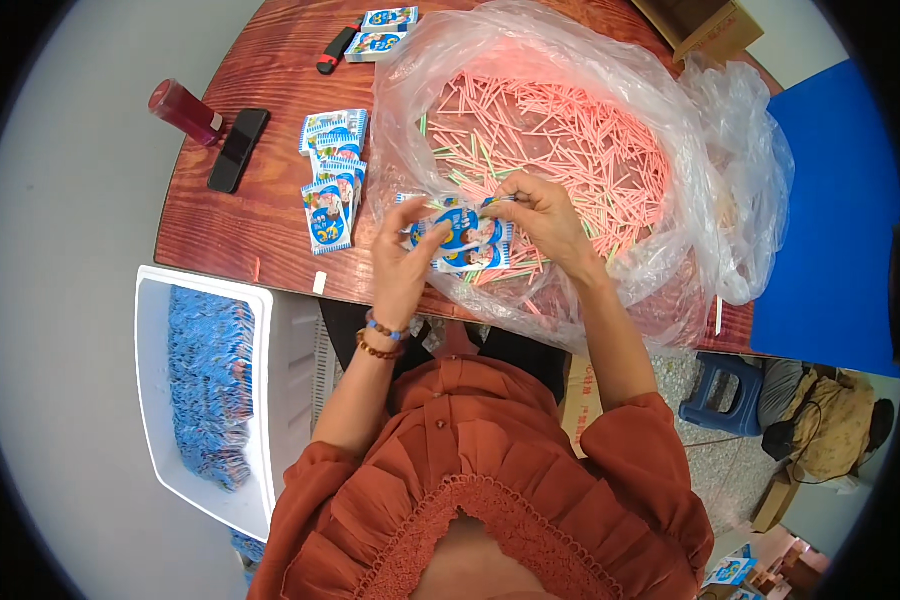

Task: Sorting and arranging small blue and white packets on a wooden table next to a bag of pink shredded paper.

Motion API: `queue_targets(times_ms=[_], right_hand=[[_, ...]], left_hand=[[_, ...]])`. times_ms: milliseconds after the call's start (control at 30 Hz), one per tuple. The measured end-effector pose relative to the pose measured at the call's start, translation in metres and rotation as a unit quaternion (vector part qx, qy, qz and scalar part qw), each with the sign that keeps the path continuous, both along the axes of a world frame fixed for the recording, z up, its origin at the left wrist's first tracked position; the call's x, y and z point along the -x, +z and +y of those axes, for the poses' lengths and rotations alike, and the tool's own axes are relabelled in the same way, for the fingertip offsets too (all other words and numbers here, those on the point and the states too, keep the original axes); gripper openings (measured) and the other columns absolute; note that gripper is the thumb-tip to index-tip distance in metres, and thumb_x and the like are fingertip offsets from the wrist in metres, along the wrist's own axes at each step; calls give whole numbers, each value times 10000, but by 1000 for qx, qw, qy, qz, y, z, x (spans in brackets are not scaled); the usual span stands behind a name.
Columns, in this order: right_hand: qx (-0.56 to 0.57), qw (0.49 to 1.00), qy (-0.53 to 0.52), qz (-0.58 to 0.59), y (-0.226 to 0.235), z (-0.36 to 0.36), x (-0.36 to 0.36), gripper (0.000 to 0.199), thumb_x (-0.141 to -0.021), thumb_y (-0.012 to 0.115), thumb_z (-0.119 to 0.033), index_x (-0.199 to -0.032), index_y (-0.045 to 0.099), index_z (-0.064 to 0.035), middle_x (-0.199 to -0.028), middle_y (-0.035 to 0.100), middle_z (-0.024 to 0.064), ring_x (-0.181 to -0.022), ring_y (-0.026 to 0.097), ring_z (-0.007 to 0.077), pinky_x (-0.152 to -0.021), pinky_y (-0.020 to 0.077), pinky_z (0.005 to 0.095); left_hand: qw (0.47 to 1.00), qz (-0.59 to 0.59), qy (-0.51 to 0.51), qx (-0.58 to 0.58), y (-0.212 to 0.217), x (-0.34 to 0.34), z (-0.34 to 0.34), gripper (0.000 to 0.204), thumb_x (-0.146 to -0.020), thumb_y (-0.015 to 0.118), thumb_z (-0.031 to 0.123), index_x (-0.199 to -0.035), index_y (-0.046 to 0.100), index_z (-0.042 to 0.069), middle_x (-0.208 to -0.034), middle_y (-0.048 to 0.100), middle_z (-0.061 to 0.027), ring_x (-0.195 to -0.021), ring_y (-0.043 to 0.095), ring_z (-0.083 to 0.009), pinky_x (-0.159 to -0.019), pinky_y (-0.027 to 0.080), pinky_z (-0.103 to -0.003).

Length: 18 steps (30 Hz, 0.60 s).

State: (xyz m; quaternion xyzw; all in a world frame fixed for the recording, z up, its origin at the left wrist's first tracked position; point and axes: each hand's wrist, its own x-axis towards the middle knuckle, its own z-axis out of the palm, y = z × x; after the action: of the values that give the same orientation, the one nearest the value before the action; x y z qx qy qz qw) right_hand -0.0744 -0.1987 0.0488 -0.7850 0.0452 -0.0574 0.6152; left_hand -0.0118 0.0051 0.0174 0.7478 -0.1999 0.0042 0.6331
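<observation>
Both hands held a small stack of blue printed packets above the near edge of the wooden worktop: the left hand had its fingers clamped on the stack's left side, and the right hand pinched its upper right corner. The packets looked light, thin, floppy and a little slick, best gripped by the edges. Just beyond the fingers lay a clear plastic bag of pink straws, with more packets left of them.

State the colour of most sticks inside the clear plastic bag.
Pink, with a few green ones mixed in; the sticks show best in the head view.
</observation>
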Motion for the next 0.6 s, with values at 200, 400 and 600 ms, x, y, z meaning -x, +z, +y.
queue_targets(times_ms=[200, 400, 600], right_hand=[[-217, 976, -17, -19, 4, 19, 12, 74, -873, 630, -27, -945, 624, -9, -810, 643, 3, -710, 569, 30, -615, 452, 187], [-136, 987, -78, -16, -29, 29, 15, 87, -830, 689, -95, -830, 692, -8, -664, 581, -36, -606, 459, 22, -522, 360, 206], [-142, 988, -64, -1, -30, 30, 15, 95, -865, 655, -76, -892, 685, 10, -765, 639, -9, -723, 542, 32, -645, 444, 204]], left_hand=[[939, 249, -106, 211, 10, 11, -22, 91, -893, 641, 71, -958, 657, 8, -838, 670, -19, -702, 611, -49, -616, 504, -201], [930, 276, -77, 230, -8, 17, -10, 142, -884, 645, 43, -1009, 677, -19, -909, 685, -39, -762, 610, -65, -673, 500, -216], [933, 272, -81, 222, -9, 22, -14, 133, -877, 650, 32, -996, 680, -18, -923, 683, -33, -773, 606, -61, -688, 493, -211]])
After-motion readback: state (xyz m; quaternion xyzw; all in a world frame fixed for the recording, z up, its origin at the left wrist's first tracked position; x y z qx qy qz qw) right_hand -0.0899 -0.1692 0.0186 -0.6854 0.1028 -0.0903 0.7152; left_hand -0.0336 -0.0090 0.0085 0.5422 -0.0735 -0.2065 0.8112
